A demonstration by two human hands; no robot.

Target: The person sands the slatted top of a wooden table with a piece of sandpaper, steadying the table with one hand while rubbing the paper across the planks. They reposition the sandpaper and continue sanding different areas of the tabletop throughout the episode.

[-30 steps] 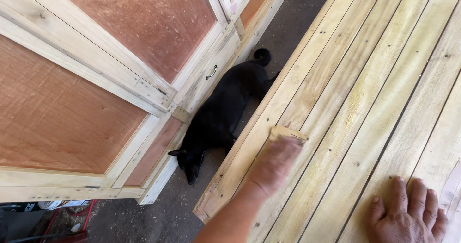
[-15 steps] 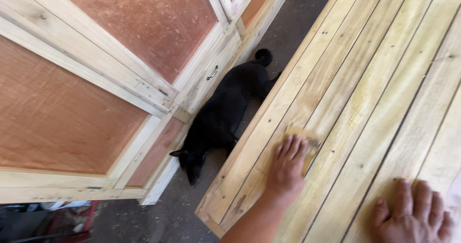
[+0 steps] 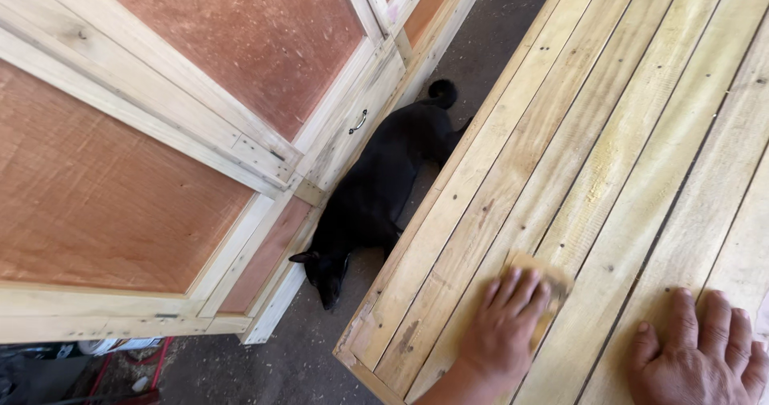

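Note:
My left hand (image 3: 505, 329) presses flat on a piece of tan sandpaper (image 3: 554, 281) that lies on a pale wooden slatted panel (image 3: 609, 132). The fingers cover most of the sandpaper, and only its far edge and right corner show. My right hand (image 3: 701, 357) rests palm down on the boards at the lower right, fingers spread, holding nothing. Both hands are near the panel's near left corner.
A black dog (image 3: 376, 193) lies on the dark floor in the gap between the panel and a large wooden cabinet (image 3: 184, 132) with reddish panels and a metal handle (image 3: 358, 121). Sawdust and red items sit at the bottom left (image 3: 120, 365).
My left hand with the sandpaper has slid toward me along the boards. The right hand has stayed planted. The dog has not moved.

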